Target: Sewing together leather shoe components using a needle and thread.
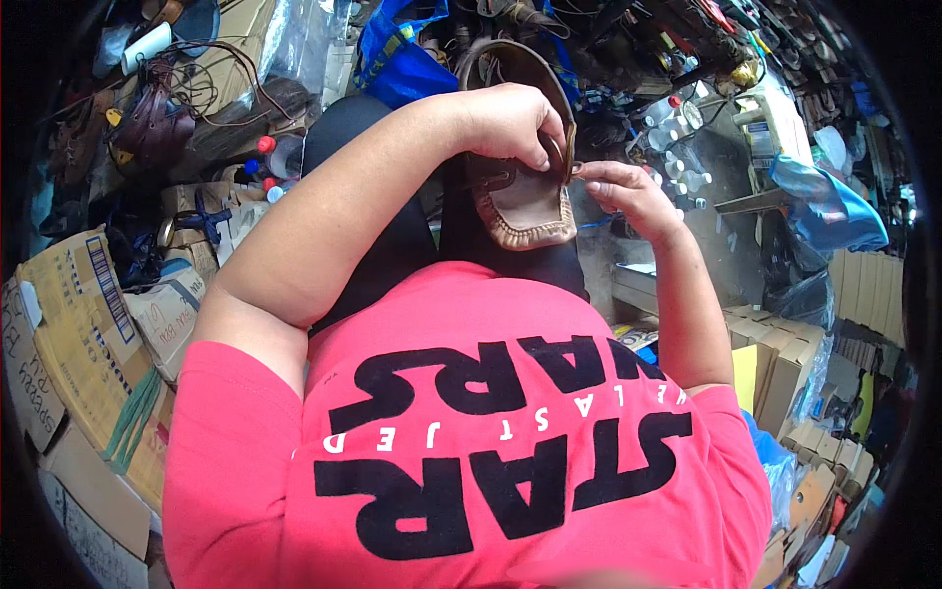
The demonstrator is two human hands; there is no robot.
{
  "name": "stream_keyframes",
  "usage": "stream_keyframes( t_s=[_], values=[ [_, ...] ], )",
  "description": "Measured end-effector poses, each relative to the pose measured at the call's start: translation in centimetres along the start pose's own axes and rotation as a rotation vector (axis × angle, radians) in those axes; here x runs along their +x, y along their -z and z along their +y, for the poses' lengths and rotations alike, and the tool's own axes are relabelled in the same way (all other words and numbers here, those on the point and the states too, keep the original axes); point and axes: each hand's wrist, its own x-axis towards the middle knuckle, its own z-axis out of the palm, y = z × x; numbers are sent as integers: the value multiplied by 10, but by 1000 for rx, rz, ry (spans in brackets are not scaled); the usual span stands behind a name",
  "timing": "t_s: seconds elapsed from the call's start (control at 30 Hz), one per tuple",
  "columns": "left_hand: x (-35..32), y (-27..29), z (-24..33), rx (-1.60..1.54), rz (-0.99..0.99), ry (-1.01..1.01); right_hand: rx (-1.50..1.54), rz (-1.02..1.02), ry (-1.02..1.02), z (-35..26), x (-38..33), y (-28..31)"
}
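Observation:
A brown leather moccasin (528,201) lies over my lap, its gathered toe seam toward me and its heel end away from me. My left hand (512,123) reaches across it from the left and grips the side of its opening, with fingers bent down into the shoe. At the shoe's right edge, my right hand (628,191) has thumb and forefinger pinched together. Whatever lies between those fingertips is too small to make out. The inside of the shoe is partly hidden by my left hand.
Cardboard boxes (83,324) are stacked on the left, with green cord over one. Several clear bottles (667,133) stand to the right of the shoe. A blue bag (397,59) sits beyond my left arm. Dark red cord (162,123) lies tangled at upper left.

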Motion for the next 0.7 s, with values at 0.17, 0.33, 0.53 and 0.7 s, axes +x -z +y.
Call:
stream_keyframes(
  t_s=[0.17,0.33,0.53,0.7],
  values=[
    [0,0,-9,-88,-46,-60,91,-40,-2,11,6,2],
    [1,1,6,9,-93,-14,66,-68,-25,7,3,-2],
    [0,-4,6,47,-21,-36,-537,145,17,-26,-21,-26],
    [5,-6,4,93,-10,-57,-536,136,-47,-33,-22,-27]
  ],
)
